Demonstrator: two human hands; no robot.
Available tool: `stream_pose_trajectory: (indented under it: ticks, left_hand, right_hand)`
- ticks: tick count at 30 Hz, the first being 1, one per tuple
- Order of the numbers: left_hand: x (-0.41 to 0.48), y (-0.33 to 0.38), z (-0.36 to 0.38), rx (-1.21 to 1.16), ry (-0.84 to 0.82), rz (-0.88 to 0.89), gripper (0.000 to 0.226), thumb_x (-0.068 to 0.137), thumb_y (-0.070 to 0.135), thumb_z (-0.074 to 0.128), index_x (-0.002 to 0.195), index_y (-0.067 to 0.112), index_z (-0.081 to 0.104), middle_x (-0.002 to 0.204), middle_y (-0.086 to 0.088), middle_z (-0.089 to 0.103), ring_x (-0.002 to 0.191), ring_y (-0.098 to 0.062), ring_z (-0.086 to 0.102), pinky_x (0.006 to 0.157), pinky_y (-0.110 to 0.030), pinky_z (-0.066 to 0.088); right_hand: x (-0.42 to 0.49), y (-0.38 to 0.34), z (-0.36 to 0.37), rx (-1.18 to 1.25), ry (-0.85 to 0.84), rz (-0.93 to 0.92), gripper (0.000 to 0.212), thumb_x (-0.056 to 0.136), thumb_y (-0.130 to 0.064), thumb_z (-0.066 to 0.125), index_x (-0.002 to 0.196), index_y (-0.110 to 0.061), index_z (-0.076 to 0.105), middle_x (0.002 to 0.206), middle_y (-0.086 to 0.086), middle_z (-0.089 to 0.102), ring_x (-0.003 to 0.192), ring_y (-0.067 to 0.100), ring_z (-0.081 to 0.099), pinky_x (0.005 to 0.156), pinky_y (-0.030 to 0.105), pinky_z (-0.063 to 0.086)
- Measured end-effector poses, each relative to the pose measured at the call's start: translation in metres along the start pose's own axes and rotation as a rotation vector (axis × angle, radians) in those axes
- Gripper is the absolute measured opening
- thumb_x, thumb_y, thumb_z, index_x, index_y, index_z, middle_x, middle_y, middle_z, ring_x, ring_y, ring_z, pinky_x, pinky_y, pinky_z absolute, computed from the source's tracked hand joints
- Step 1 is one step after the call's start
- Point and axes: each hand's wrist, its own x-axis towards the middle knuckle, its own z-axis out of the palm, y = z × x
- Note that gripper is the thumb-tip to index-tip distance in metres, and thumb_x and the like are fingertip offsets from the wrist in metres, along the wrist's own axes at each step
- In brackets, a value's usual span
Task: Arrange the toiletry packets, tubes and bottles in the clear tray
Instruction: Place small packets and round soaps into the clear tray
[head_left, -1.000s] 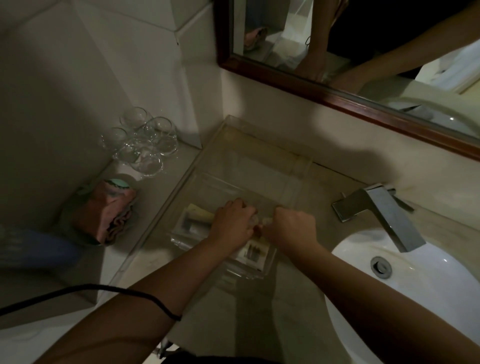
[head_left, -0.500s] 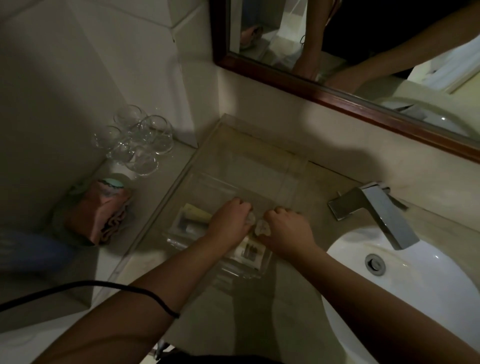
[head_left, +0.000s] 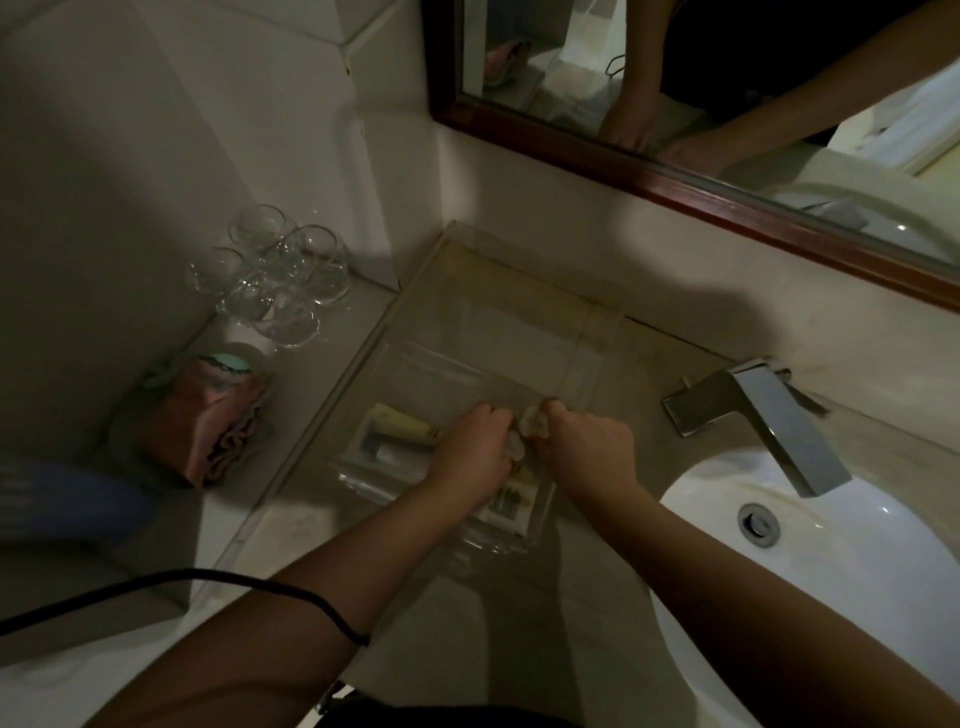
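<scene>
Clear tray (head_left: 467, 371), where's it sitting from where you're standing? (asker)

right on the counter (head_left: 519, 623), back against the wall under the mirror (head_left: 545, 62), with the sink (head_left: 857, 597) just beside it on one side and the corner ledge on the other (me, in the room)

And the hands? (asker)

both are low over the front half of the tray, knuckles up. The left hand (head_left: 467, 457) has its fingers curled in around a small pale item (head_left: 525, 431), and the right hand (head_left: 587, 447) pinches the same bit from the other side, so the two hands nearly touch. It's kind of see-through, and honestly I can't tell if it's a bottle or a packet, the light in here is bad (me)

Anything in the tray already? (asker)

yeah, a cream tube (head_left: 405, 423) lies flat in the front left compartment with a little white bottle (head_left: 389, 453) right beside it, nearer me. A printed packet (head_left: 511, 501) lies in the front right part, half under the left wrist. The back section looks bare from here (me)

What else is around? (asker)

a cluster of drinking glasses (head_left: 275, 280) in the corner, a pink folded cloth (head_left: 208, 421) near them, a square metal tap (head_left: 769, 415) over the sink, and a black cable (head_left: 208, 577) draped across the left forearm. The mirror shows both arms reaching down (me)
</scene>
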Motion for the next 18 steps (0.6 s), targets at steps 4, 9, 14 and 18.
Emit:
stream_pose_trajectory:
  ticks: [4,9,14,18]
  left_hand:
    - [-0.003,0.015,0.002,-0.043,-0.013,-0.065,0.025,0.079,0.009,0.062,0.101,0.015,0.052,0.108,-0.01,0.057,0.1,-0.032,0.058,0.079,-0.04,0.049]
    - [-0.006,0.024,0.01,-0.106,0.003,-0.081,0.035,0.077,0.017,0.071,0.106,0.017,0.051,0.111,-0.009,0.058,0.102,-0.031,0.058,0.081,-0.039,0.047]
    - [-0.007,0.024,0.02,-0.167,0.031,-0.073,0.038,0.077,0.015,0.071,0.109,0.019,0.052,0.11,-0.008,0.058,0.101,-0.029,0.059,0.083,-0.04,0.05]
    - [-0.007,0.024,0.019,-0.154,0.06,-0.071,0.037,0.078,0.012,0.069,0.109,0.018,0.051,0.112,-0.008,0.055,0.101,-0.029,0.058,0.082,-0.04,0.049]
  right_hand:
    - [-0.003,0.005,0.001,0.004,0.014,0.009,0.02,0.094,-0.037,0.05,0.104,-0.022,0.057,0.078,0.001,0.069,0.067,0.025,0.067,0.05,0.027,0.038]
    - [-0.005,0.007,0.001,0.039,0.025,0.015,0.016,0.094,-0.034,0.054,0.102,-0.022,0.059,0.075,-0.002,0.067,0.061,0.019,0.063,0.056,0.031,0.054]
    - [-0.003,0.008,0.005,0.018,0.04,0.004,0.01,0.093,-0.031,0.054,0.091,-0.023,0.06,0.075,-0.003,0.066,0.06,0.019,0.063,0.049,0.025,0.044]
    - [-0.004,0.009,0.006,0.025,0.039,0.008,0.012,0.095,-0.03,0.052,0.089,-0.024,0.06,0.076,-0.004,0.064,0.059,0.016,0.06,0.052,0.028,0.051]
